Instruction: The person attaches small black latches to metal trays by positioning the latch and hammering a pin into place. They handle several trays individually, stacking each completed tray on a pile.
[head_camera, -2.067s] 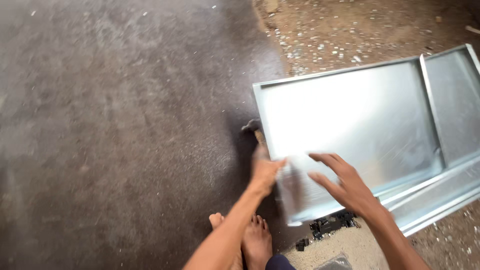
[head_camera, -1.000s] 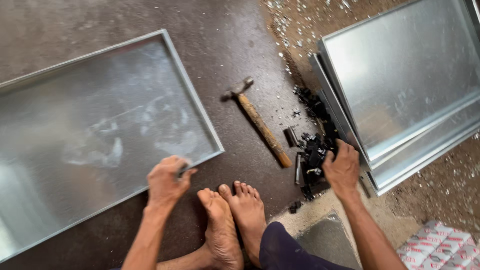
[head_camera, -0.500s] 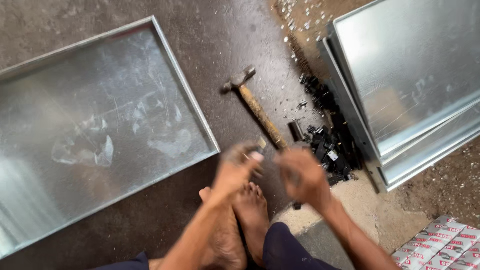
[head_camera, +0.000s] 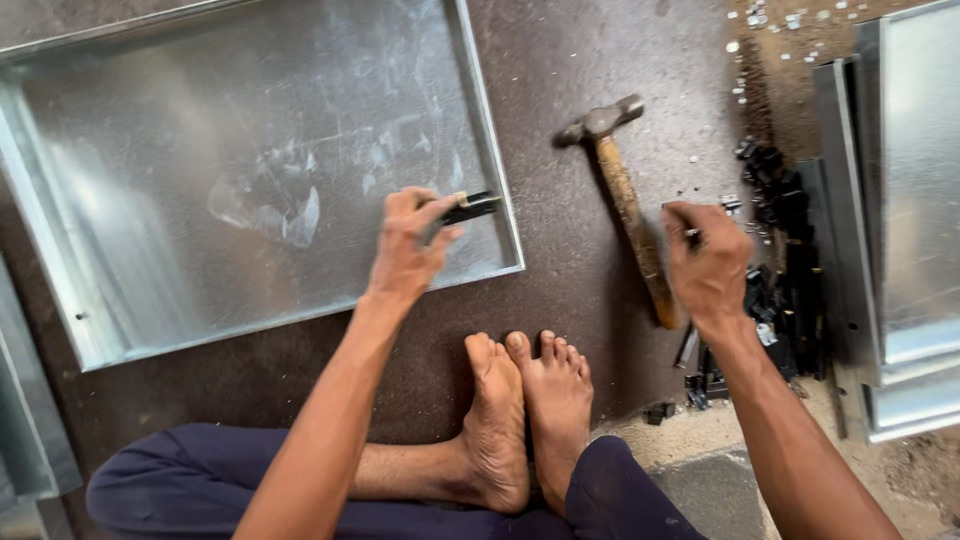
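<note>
My left hand (head_camera: 412, 243) is closed on a small black clip-like part (head_camera: 468, 208), held over the near right corner of a shallow galvanised metal tray (head_camera: 100, 340) lying on the dark mat. My right hand (head_camera: 708, 262) is closed, pinching a small item I cannot make out, just right of a wooden-handled hammer (head_camera: 625, 200) that lies on the mat. My bare feet (head_camera: 525, 410) rest between the two arms.
A heap of small black parts (head_camera: 785, 240) lies at the right beside a stack of metal trays (head_camera: 900, 220). Another metal edge (head_camera: 30, 430) shows at the lower left. Small bright bits (head_camera: 780, 25) litter the dirt at the top right.
Both hands have parted from in front of my feet: the left went up to the tray corner with the black part, the right moved right, past the hammer handle.
</note>
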